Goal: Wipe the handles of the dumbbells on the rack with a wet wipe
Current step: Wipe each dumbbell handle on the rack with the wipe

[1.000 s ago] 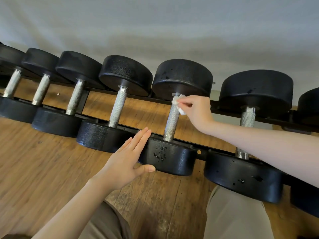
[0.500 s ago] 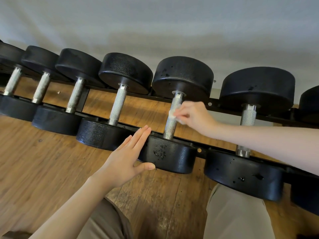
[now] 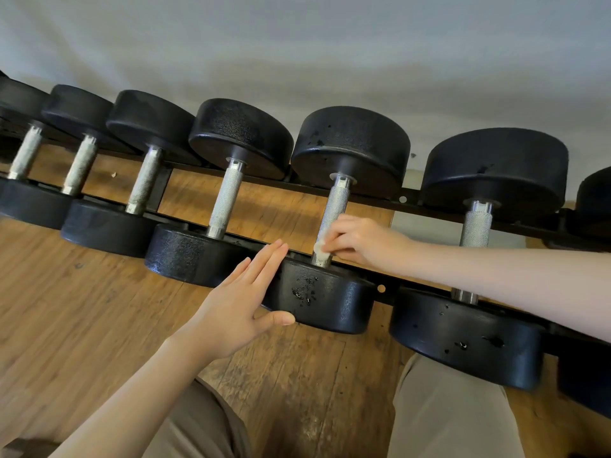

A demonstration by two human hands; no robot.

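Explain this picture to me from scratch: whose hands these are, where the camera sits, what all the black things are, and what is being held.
There is no machine here: a person wears a camera on the head, looking down at their own two arms. The black discs are the ends of dumbbells lying in a row on a metal rack above a wooden floor. The right hand pinches a small white wet wipe against the low end of one dumbbell's silver handle. The left hand, fingers straight, rests flat against that dumbbell's near black end, seemingly steadying it. The person's trouser legs show at the bottom.
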